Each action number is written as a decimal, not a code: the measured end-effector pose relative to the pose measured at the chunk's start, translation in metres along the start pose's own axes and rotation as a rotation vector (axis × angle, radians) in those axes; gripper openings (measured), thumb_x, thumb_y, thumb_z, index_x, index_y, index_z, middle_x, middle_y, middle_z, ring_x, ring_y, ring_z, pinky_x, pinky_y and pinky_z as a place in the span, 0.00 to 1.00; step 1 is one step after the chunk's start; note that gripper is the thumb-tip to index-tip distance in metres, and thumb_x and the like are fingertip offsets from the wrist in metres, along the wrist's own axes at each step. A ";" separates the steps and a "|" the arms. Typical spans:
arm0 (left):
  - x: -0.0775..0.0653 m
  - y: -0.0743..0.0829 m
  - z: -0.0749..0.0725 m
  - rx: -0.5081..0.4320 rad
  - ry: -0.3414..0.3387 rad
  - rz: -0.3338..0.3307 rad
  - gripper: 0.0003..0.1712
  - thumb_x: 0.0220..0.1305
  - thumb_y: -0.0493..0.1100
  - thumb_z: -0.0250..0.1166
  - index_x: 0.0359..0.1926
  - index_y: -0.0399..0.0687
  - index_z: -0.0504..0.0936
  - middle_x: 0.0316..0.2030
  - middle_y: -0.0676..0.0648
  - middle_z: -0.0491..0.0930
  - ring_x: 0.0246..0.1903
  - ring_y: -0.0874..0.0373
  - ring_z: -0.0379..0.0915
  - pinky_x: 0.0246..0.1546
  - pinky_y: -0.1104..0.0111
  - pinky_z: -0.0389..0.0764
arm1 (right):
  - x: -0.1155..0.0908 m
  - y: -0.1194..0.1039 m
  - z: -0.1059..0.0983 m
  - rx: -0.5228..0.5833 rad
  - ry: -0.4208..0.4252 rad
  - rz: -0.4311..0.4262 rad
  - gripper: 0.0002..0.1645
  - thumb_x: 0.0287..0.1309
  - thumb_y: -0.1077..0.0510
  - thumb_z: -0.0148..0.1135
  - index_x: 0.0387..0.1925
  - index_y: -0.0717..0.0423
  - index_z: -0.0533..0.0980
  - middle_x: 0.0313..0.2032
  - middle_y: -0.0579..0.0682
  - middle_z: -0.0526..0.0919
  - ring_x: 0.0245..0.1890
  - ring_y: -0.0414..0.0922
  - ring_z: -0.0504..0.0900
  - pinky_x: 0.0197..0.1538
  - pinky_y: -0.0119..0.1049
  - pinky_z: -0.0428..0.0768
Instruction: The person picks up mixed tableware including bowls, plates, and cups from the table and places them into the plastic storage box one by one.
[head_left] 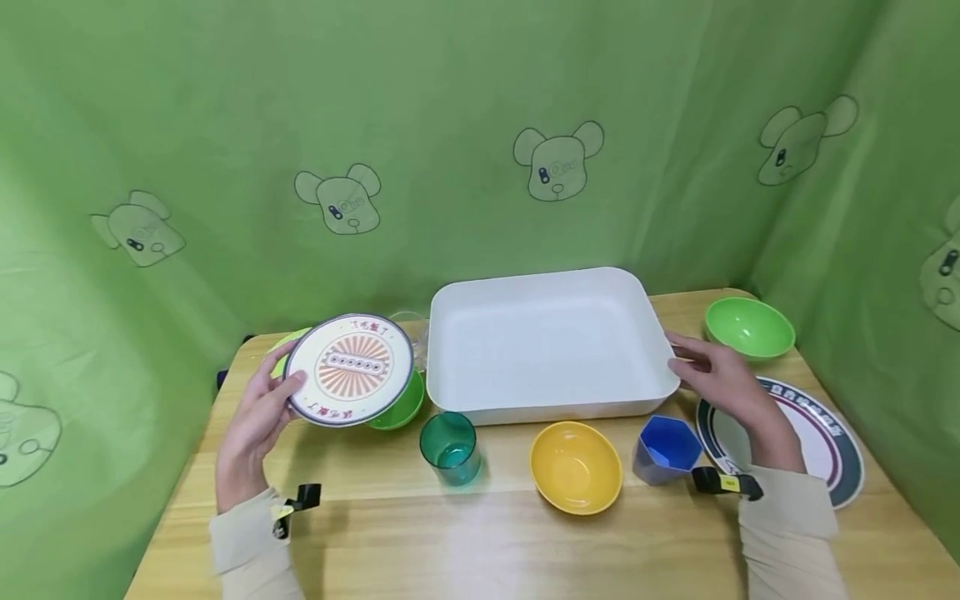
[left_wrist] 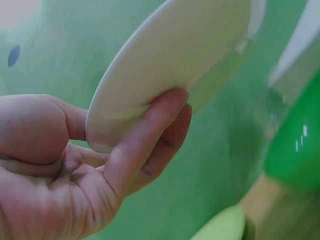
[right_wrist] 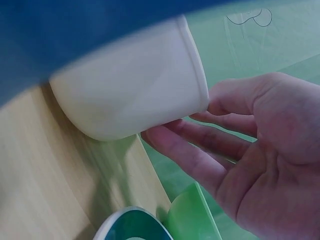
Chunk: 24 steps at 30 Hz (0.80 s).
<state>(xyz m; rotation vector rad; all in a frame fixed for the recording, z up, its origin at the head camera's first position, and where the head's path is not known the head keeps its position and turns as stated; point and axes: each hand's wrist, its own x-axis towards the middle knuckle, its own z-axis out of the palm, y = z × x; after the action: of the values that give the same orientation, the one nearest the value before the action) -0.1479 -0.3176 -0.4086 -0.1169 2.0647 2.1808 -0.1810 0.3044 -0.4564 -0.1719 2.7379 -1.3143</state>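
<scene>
My left hand (head_left: 255,417) holds a white plate (head_left: 352,369) with a dark rim and a red ray pattern, tilted and raised over the left of the table. The thumb lies on its upper face; in the left wrist view the fingers (left_wrist: 150,135) support its underside. Beneath the plate a green bowl (head_left: 399,410) and a lime-green dish (head_left: 279,367) are partly hidden. At the right end of a white rectangular tub (head_left: 540,342), my right hand (head_left: 723,387) touches the outer wall with extended fingers. The right wrist view has its fingertips right along the tub's wall (right_wrist: 135,90).
In front of the tub stand a teal glass (head_left: 452,450), a yellow bowl (head_left: 576,468) and a blue faceted cup (head_left: 667,450). A large dark-rimmed plate (head_left: 840,454) lies under the right forearm. Behind it sits another green bowl (head_left: 750,327). A green curtain (head_left: 465,100) surrounds the wooden table (head_left: 390,542).
</scene>
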 end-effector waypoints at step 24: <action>0.036 0.004 0.090 -0.070 -0.019 0.034 0.35 0.77 0.33 0.50 0.80 0.55 0.55 0.47 0.39 0.76 0.30 0.58 0.80 0.24 0.73 0.81 | 0.000 -0.001 0.001 0.011 -0.016 0.023 0.34 0.78 0.52 0.52 0.77 0.63 0.59 0.67 0.74 0.68 0.58 0.68 0.76 0.46 0.34 0.88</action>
<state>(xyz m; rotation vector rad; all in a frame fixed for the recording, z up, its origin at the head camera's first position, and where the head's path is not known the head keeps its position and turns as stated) -0.1804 -0.2261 -0.4045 -0.0680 1.9948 2.2661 -0.1804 0.3030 -0.4560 -0.1495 2.7107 -1.3169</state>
